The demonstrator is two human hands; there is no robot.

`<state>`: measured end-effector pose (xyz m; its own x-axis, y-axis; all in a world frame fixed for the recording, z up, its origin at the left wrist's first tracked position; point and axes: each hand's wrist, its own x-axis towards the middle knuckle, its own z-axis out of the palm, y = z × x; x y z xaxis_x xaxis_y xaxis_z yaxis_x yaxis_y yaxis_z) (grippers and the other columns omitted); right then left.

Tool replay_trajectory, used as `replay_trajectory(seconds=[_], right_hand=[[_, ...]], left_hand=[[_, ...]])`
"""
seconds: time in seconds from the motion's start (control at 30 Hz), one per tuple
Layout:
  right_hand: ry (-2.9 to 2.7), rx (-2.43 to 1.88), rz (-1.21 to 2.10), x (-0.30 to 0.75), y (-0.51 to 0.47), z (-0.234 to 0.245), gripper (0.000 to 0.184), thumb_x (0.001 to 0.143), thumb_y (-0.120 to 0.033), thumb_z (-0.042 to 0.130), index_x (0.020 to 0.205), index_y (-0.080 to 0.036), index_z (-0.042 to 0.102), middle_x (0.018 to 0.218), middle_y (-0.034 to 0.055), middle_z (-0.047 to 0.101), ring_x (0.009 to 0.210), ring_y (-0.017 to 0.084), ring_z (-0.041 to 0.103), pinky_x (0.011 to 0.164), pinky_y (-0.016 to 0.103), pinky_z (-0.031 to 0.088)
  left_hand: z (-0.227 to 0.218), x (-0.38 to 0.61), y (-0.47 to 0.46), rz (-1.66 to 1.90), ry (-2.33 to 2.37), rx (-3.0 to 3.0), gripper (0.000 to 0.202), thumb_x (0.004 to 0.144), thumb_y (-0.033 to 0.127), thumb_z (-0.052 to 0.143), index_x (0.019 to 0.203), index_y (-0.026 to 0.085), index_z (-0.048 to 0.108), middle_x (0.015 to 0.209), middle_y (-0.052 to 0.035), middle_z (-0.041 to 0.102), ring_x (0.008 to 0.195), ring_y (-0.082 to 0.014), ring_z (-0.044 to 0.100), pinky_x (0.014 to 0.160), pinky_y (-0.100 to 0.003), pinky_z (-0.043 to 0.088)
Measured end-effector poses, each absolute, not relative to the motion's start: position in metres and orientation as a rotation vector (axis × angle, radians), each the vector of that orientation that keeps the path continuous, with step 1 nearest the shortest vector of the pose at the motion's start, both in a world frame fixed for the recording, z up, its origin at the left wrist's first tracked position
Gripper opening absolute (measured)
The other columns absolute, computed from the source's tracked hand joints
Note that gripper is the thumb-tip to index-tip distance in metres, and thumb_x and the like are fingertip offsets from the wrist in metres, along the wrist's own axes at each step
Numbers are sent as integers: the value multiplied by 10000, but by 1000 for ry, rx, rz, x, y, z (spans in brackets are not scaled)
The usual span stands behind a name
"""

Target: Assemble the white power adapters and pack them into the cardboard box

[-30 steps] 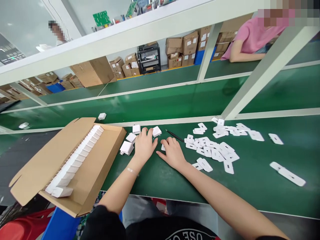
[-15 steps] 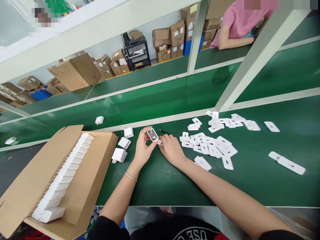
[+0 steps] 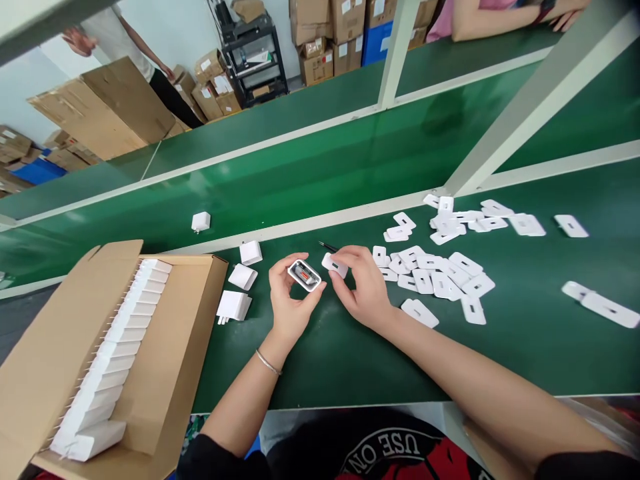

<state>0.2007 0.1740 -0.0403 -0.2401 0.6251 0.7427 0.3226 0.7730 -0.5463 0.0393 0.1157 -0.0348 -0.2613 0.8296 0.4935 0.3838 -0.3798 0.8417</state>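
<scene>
My left hand (image 3: 290, 300) grips a white charger housing (image 3: 305, 275) by its sides, its uncovered end facing me with a red part and metal inside. Just to the right, my right hand (image 3: 363, 283) pinches a small white cover plate (image 3: 335, 265) with a dark slot, apart from the housing. Behind that plate lies a dark, thin pointed tool (image 3: 327, 246), partly hidden. Many loose white cover plates (image 3: 433, 283) are scattered to the right of my right hand. Several white chargers (image 3: 234, 305) stand left of my left hand, one with its prongs showing.
At the left, an open cardboard box (image 3: 193, 340) holds a row of white chargers (image 3: 120, 353). One charger (image 3: 201, 221) sits beyond the white rail (image 3: 345, 215). A slanted post (image 3: 520, 107) rises at the right. Across the bench are a co-worker's arms (image 3: 500, 20) and another person standing.
My right hand has drawn back to the right with the cover plate, now clear of the housing. My left hand has tilted the housing. The camera view has shifted, and a standing person shows behind.
</scene>
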Motion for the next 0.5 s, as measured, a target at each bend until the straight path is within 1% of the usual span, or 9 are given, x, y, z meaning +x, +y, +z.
replay_trajectory(seconds=[0.1,0.17,0.2,0.23,0.3,0.37,0.43,0.5], right_hand=[[-1809,-639,363,201,169,-38,285,998,-210,605,1276,-266,575,1102,112,684,1008,280,692,799,457,593],[-1835,-619,381,200,167,-38,267,990,-224,638,1250,-273,600,1091,101,704,1000,270,704,785,441,602],[-1852,-621,385,200,166,-38,246,988,-226,650,1227,-273,618,1090,98,712,996,262,708,781,431,606],[-1864,-631,386,199,166,-39,218,989,-225,658,1200,-271,636,1088,95,719,988,254,712,776,420,608],[-1868,-656,396,198,167,-40,156,990,-224,665,1140,-268,671,1068,89,730,962,243,716,762,411,611],[-1860,-672,413,198,168,-41,107,988,-235,672,1085,-270,699,1030,79,735,922,236,716,735,407,609],[-1851,-666,404,198,169,-41,83,982,-243,685,1054,-273,715,1002,71,734,897,232,713,715,404,606],[-1847,-640,378,199,170,-41,89,978,-234,693,1054,-271,720,1002,70,732,893,224,712,715,398,606]], left_hand=[[-39,44,114,1509,1628,1624,575,866,261,806,1371,281,531,1296,-91,648,1013,-204,710,773,-307,607],[-42,47,114,1369,1705,1659,541,874,211,762,1372,298,571,1298,-81,645,923,-180,700,718,-294,591],[-42,49,114,1315,1733,1684,516,877,195,745,1358,301,590,1303,-80,642,934,-185,698,714,-294,587],[-42,50,115,1279,1758,1709,491,881,186,733,1341,300,605,1311,-81,636,984,-201,698,733,-301,590],[-41,53,114,1245,1783,1758,479,890,179,714,1342,290,600,1343,-93,614,1145,-250,677,817,-336,603],[-39,55,114,1242,1760,1798,516,892,177,700,1381,284,572,1373,-109,576,1259,-283,633,900,-379,607],[-38,56,113,1254,1710,1798,556,898,175,682,1424,291,542,1394,-119,538,1301,-292,605,941,-405,608],[-38,56,113,1280,1660,1752,557,916,178,661,1444,301,531,1405,-123,518,1305,-287,597,956,-412,610]])
